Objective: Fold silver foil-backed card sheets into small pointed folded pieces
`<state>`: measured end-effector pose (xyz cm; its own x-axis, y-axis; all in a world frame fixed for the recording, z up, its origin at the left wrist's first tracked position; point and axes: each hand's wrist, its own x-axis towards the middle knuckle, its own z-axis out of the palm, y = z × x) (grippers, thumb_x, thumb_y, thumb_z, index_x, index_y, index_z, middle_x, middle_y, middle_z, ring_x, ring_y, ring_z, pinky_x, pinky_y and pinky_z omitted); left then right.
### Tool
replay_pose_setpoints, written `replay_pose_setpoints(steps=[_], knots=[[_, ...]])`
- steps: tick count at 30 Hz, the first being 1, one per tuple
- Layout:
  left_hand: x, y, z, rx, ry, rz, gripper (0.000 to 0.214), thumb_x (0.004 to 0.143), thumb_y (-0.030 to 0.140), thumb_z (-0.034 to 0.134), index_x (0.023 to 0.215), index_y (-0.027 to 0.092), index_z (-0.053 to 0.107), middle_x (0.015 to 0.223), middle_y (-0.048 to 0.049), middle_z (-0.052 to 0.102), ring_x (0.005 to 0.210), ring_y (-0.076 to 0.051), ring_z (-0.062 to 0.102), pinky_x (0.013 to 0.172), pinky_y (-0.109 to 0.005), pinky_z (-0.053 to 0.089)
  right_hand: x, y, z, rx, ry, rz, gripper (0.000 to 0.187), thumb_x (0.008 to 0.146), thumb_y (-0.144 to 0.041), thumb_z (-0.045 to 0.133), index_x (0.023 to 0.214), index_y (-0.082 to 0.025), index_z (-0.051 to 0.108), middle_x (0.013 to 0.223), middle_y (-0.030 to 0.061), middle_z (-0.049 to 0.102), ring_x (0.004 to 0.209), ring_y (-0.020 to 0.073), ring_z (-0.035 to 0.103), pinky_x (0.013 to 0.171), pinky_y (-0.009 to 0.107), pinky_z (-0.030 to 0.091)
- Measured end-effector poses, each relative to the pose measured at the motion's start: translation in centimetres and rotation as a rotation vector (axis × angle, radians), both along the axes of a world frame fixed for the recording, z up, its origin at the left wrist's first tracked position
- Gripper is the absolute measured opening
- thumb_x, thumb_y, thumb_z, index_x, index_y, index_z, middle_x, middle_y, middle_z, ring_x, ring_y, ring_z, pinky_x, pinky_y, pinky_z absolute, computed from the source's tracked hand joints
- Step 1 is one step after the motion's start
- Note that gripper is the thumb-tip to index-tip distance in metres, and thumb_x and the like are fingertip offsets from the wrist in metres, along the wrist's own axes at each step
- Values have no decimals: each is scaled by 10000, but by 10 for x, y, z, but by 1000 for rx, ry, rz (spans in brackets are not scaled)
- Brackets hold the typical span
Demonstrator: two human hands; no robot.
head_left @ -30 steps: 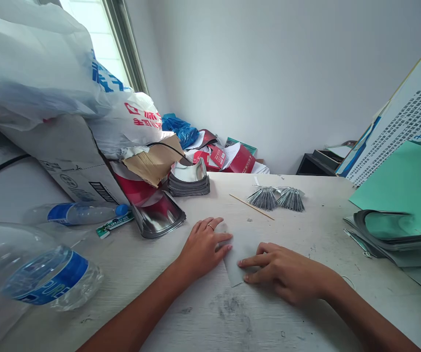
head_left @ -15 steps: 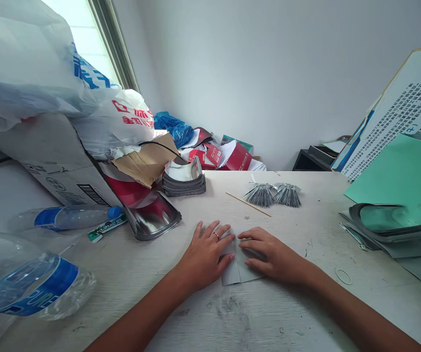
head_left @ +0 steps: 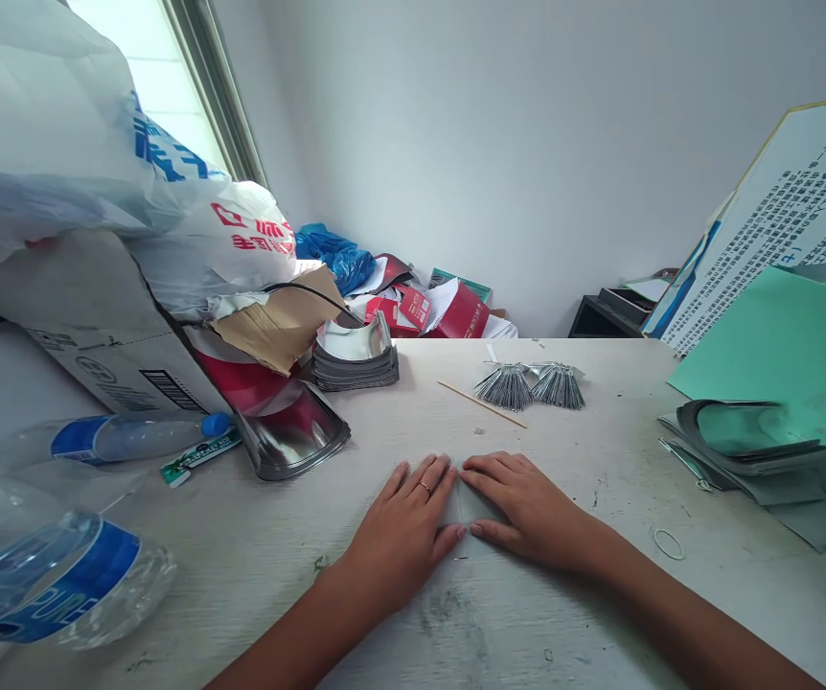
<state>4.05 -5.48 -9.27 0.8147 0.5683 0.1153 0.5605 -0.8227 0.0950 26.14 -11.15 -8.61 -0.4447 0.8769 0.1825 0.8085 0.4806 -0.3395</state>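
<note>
On the scratched white worktop [head_left: 255, 585], the left hand [head_left: 402, 517] and right hand [head_left: 532, 508] lie flat; their fingers [head_left: 427, 479] stay extended, resting on a folded grey sheet [head_left: 467, 508] between them, not gripping; a bare white wall [head_left: 528, 163] stands behind.

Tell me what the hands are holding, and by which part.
Nothing is gripped: the left hand and right hand press flat on a folded grey sheet, their fingertips nearly meeting over its upper part.
</note>
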Motion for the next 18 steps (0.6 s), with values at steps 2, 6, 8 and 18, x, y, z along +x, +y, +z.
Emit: replay_pose_setpoints(steps=[2,6,8,18], knots=[[0,-1,1,-8,20,4,612,986,507,443,1498,187,346,1562,-124,353,1435,-282,358,1174,-511,297,0,0,0,-6,-6,-3,553,964,-492,530,1432,-205,465,1409,106,526,1238,285,479,1065,460,373],[1,-3,9,-65,79,16,666,974,522,449,1510,147,326,1579,-131,305,1454,-292,320,1184,-521,282,-1,0,1,-24,-7,-15,559,955,-497,545,1421,-196,476,1420,100,521,1251,277,473,1080,452,362],[1,-3,13,-88,84,22,678,961,514,477,1510,146,329,1580,-130,302,1456,-297,315,1184,-528,280,-2,0,2,-27,-10,-24,551,950,-490,554,1413,-198,484,1420,97,524,1254,278,471,1081,453,361],[1,-3,22,-118,108,35,678,929,506,518,1501,181,356,1582,-111,309,1453,-301,320,1181,-542,264,-3,0,3,-44,-22,-62,554,938,-488,574,1412,-215,491,1427,76,527,1255,276,466,1080,457,358]])
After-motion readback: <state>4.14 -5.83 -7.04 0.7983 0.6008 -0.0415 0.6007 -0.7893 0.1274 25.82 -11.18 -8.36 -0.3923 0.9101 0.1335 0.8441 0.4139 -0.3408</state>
